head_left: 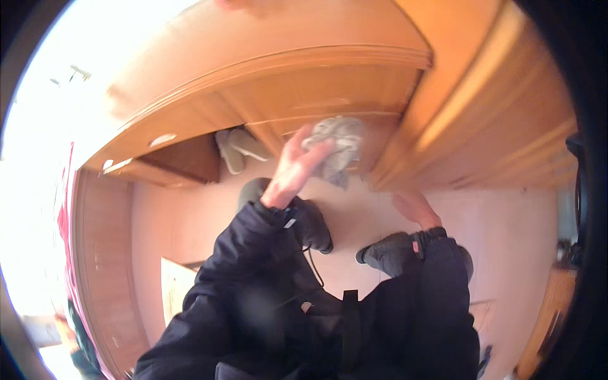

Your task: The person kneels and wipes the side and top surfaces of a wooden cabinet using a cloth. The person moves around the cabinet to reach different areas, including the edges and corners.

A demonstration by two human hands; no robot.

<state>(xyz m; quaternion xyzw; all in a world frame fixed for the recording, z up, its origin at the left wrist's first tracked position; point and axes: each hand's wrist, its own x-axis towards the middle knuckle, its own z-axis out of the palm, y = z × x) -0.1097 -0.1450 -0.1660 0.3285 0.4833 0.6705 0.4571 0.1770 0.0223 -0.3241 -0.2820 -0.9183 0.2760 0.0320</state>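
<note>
Left grip [297, 167] clutching a crumpled grey-white cloth [340, 144] before a wooden cabinet [329, 90]

Seen from above, a person in a dark jacket [247, 278] bends over a pale floor [342, 272]. The left grip is closed around the cloth, which bunches beyond the fingers and hangs down to their right, in front of the cabinet's lower part; whether it touches the wood is unclear. The right grip [413, 208] is lower and to the right, just beside the bottom edge of a tall wooden panel [487, 120]. Its fingers are blurred, so I cannot tell whether they hold anything. Near the left grip, on its left, two pale slippers [250, 145] lie by an open compartment [187, 157]. Beyond it stretches the cabinet's pinkish top surface [278, 28]. Just below the left grip, a small white tag [290, 223] shows on the cuff; below the right grip, a reddish tag [416, 247]. Any lettering on either is too small to read.
</note>
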